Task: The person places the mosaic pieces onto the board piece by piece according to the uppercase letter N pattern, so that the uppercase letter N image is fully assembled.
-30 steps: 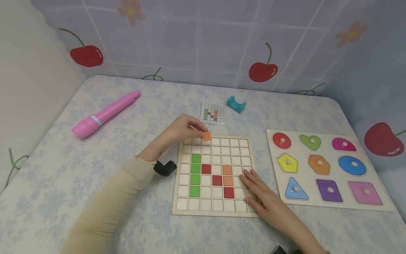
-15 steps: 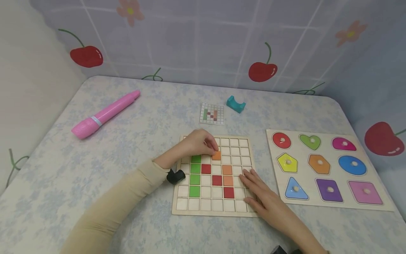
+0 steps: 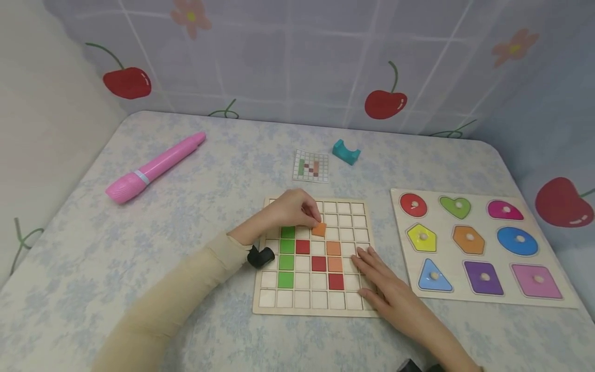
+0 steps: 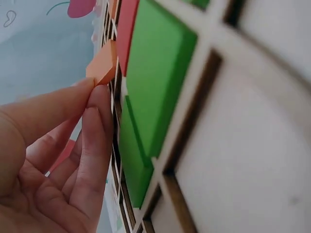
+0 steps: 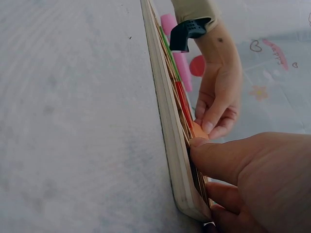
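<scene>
Thumb and fingertips of my left hand (image 3: pixel 293 207) pinch a small orange square tile (image 3: pixel 318 230) just over the upper middle of a wooden grid board (image 3: pixel 307 311). In the left wrist view the held tile (image 4: pixel 103 65) stands tilted against the board's face. Set in the squares are a column of green tiles (image 3: pixel 286 263), a diagonal of red tiles (image 3: pixel 318 264) and two orange tiles (image 3: pixel 333 249). My right hand (image 3: pixel 390 292) rests on the board's right side, fingers extended. The right wrist view shows its thumb (image 5: pixel 214 155) at the board's edge.
Behind the board lie a printed pattern card (image 3: pixel 311 166) and a teal curved block (image 3: pixel 346 153). A knobbed shape puzzle (image 3: pixel 483 248) occupies the right side. At the back left is a pink microphone-like toy (image 3: pixel 155 168). A curtain (image 3: pixel 288 57) rises behind the table.
My left hand has carried the orange tile from the board's top edge down and right over the squares, then nearly stopped, with the tile turned slightly. The right hand has stayed put.
</scene>
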Demonstrator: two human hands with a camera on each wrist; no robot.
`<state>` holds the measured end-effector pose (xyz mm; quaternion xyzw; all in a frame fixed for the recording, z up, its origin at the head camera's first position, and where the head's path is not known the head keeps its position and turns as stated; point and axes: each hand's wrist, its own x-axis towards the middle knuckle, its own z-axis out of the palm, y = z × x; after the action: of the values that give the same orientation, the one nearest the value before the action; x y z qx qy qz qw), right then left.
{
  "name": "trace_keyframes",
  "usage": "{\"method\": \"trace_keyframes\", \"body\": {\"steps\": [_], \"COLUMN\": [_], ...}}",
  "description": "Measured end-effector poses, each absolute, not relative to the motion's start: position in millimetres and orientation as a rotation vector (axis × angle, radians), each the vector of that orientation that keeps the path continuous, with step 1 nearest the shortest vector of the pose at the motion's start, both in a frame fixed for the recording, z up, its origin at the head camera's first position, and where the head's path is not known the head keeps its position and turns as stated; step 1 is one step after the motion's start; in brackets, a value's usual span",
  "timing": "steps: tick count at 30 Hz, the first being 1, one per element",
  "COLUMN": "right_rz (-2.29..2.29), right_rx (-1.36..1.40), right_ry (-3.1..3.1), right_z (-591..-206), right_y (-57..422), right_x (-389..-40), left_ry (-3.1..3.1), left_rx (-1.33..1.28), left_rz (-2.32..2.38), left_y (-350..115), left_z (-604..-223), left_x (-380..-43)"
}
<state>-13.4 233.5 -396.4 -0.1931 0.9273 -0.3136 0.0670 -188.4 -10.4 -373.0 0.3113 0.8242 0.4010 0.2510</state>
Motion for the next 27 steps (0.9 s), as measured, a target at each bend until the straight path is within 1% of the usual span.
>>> {"method": "trace_keyframes", "body": {"steps": [11, 18, 27], "right_rz": [-0.950, -0.950, -0.959], "right_rx": [-0.586, -0.616, -0.628], "right_ry": [2.791, 2.806, 2.800], "right_z": [-396.8, -398.3, -397.5], "right_y": [233.3, 232.8, 232.4], "right_x": [-13.5, -14.0, -13.9], "left_ry": [2.162, 2.184, 2.228], "left_rx": [0.790, 0.808, 0.810], "left_rz": [1.177, 1.129, 1.085], "left_y": [-0.7, 9.7, 13.2], "left_z": [-371.1, -376.8, -372.8], "left_x": [-191.3, -189.0, -185.6]}}
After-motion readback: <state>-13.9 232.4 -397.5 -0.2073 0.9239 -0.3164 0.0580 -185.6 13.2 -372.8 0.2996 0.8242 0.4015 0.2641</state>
